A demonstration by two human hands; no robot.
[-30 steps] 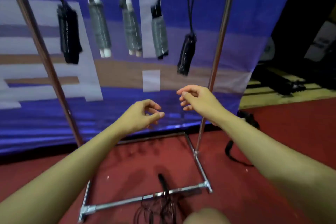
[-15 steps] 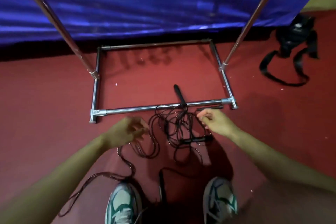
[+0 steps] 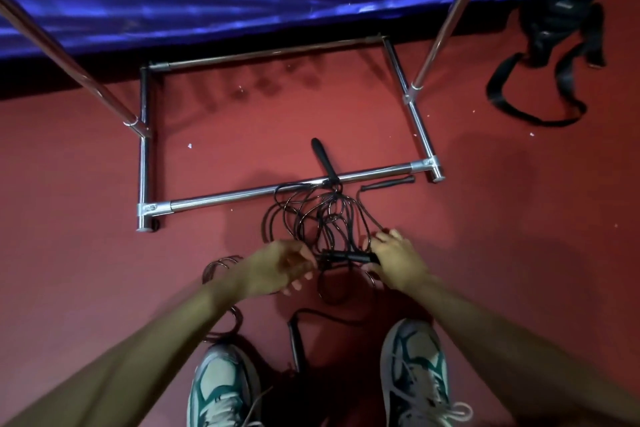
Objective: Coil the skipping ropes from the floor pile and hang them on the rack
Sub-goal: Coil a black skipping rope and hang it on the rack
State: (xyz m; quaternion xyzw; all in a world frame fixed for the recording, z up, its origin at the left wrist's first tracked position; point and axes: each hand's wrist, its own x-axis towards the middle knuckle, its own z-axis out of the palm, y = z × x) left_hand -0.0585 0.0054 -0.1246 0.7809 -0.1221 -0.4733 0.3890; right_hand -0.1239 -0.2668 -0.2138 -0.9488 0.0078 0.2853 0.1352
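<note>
Pile: the tangle of skipping ropes (image 3: 322,218) lay on the red floor (image 3: 86,270) just in front of the person's shoes (image 3: 415,371), its far loops draped against the rack's front base bar (image 3: 242,196)
Handle in play: a black handle (image 3: 348,257) lay crosswise between the two hands, long axis running left to right, at the near edge of the tangle
Left hand (image 3: 277,269): fingers curled at the handle's left end, seemingly pinching it or the cord there; the exact hold could not be told
Right hand (image 3: 396,262): thumb and fingers closed on the handle's right end
Nearer hand: both sat at the handle, one per end, so neither led
Other handles: one (image 3: 320,158) pointed away across the base bar, one (image 3: 388,183) lay beside it, one (image 3: 295,343) lay between the shoes
Judgement: lifting toward the body should draw the cord clear of the bar
</note>
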